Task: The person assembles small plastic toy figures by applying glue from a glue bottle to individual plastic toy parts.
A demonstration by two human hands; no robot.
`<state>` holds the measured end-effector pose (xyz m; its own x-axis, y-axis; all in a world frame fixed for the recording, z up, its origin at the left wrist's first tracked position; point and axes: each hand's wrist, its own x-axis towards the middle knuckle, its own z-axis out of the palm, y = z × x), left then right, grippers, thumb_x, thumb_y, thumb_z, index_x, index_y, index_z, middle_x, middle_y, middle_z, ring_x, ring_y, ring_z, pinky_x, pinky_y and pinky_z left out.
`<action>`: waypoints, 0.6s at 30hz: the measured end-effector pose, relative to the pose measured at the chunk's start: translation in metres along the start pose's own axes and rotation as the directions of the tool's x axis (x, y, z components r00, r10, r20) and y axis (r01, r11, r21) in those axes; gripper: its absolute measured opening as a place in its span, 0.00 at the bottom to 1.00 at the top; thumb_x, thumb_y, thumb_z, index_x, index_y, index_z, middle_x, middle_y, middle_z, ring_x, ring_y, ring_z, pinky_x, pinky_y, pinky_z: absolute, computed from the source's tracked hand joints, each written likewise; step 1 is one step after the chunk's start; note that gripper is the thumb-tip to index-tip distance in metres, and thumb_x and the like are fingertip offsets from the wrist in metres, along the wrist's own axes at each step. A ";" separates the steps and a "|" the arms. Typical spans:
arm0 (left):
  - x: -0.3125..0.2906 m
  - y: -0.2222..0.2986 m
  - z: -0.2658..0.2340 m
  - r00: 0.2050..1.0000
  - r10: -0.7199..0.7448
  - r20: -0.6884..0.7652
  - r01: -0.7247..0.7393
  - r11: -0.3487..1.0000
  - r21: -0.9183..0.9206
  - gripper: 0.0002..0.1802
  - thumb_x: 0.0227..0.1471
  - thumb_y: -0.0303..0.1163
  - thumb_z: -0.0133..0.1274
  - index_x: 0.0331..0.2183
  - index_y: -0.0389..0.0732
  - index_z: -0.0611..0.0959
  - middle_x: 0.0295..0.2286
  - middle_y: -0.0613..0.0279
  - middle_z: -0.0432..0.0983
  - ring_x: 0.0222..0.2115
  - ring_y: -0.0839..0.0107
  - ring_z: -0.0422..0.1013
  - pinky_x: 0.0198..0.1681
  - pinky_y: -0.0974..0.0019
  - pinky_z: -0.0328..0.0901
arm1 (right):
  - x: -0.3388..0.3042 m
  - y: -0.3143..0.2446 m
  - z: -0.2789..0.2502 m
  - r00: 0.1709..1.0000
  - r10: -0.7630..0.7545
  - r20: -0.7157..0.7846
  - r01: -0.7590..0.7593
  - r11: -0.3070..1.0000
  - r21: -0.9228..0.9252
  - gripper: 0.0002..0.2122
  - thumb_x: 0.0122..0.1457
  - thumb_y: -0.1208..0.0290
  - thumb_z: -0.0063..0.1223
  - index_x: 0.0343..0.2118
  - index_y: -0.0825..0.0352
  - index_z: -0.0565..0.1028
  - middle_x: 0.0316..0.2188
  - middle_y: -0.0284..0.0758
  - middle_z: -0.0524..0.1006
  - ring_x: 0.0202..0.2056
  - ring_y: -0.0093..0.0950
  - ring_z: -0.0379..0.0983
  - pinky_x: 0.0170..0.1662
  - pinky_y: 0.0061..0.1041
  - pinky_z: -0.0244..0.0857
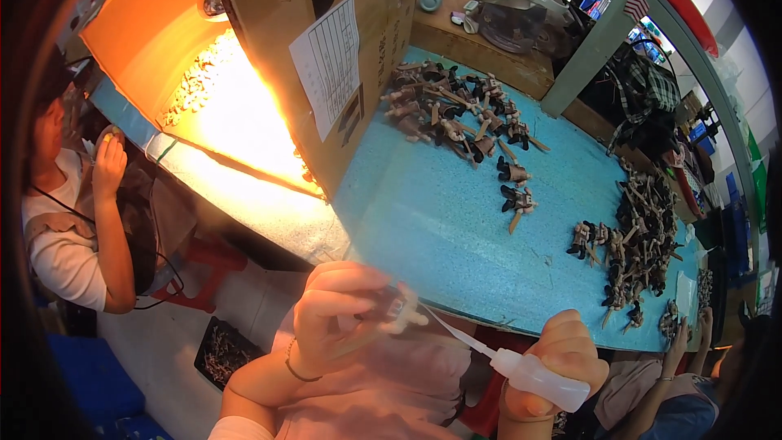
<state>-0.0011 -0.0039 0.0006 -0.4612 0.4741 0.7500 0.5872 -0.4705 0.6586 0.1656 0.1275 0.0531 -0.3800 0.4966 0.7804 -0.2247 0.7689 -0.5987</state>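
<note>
While the left hand (336,310) pinched one small pale-and-brown toy figure (397,310) between thumb and fingers, in front of the table's near edge, the right hand (562,358) was closed in a fist round one translucent white squeeze bottle (542,379), its thin nozzle pointing at the figure; contact could not be told. Likewise on hand: two heaps of brown-and-black figures, too tangled to count, one toward the back (444,110) and one at the right (643,236), with two loose figures (519,198) just before the back heap. Surface: one pale-blue speckled tabletop (432,220), bearing one brown cardboard box (375,41) with one white printed sheet (326,65). Room: one bright orange-lit compartment (134,33) beyond the box, one black plastic tray (215,324) on the grey floor, and two other people, one at either side.
</note>
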 end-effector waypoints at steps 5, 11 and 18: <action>-0.001 0.000 -0.002 1.000 0.011 0.006 -0.011 0.999 0.035 0.26 0.33 0.15 0.58 0.37 0.43 0.69 0.37 0.52 0.71 0.31 0.60 0.73 0.32 0.62 0.67 | -0.001 -0.002 -0.003 1.000 0.003 -0.002 -0.003 1.000 -0.008 0.26 0.47 0.42 0.54 0.26 0.63 0.61 0.16 0.27 0.61 0.18 0.21 0.55 0.23 0.23 0.48; 0.000 0.001 -0.001 1.000 0.008 -0.012 -0.008 0.999 0.048 0.26 0.33 0.11 0.57 0.36 0.41 0.67 0.36 0.50 0.71 0.31 0.60 0.73 0.32 0.64 0.68 | 0.011 0.011 -0.012 0.981 0.173 0.084 -0.186 0.962 0.197 0.23 0.51 0.47 0.52 0.29 0.65 0.62 0.18 0.29 0.64 0.19 0.20 0.59 0.24 0.23 0.52; -0.017 0.000 -0.005 0.986 -0.141 -0.093 0.130 0.985 -0.113 0.23 0.38 0.12 0.56 0.36 0.38 0.65 0.38 0.50 0.66 0.33 0.67 0.70 0.36 0.69 0.69 | 0.055 0.134 0.001 0.828 0.560 -0.021 -0.556 0.826 0.091 0.14 0.55 0.67 0.51 0.39 0.72 0.67 0.30 0.34 0.73 0.32 0.23 0.69 0.40 0.22 0.62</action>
<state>0.0035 -0.0156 -0.0114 -0.5988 0.4647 0.6523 0.4435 -0.4857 0.7532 0.1139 0.2577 0.0158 -0.4220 0.8500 0.3152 -0.0558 0.3227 -0.9449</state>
